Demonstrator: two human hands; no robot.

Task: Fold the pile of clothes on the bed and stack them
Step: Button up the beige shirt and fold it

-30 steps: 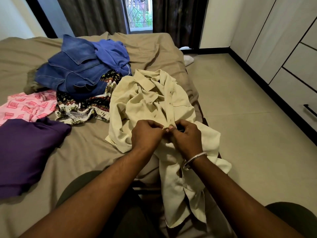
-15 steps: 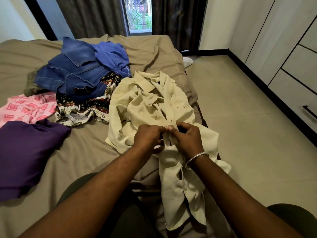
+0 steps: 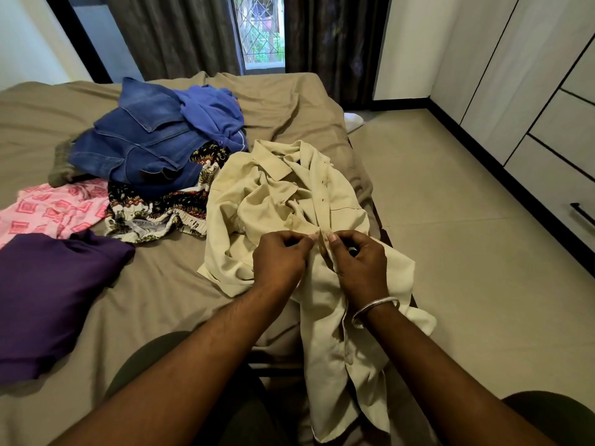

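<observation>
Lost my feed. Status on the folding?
Left hand and right hand both pinch the cream shirt at its front edge. Shirt unfolded. Nothing in the way.

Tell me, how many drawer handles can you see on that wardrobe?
1: a dark bar handle on the pale wardrobe drawer at the right edge. Other handles may lie beyond the picture's edge.

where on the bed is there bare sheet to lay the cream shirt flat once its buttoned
Bare sheet lies between the purple garment and the cream shirt, in front of the patterned cloth. More lies beyond the denim pile, toward the curtains. The middle left is crowded: denim, patterned cloth and pink garment overlap.
</observation>
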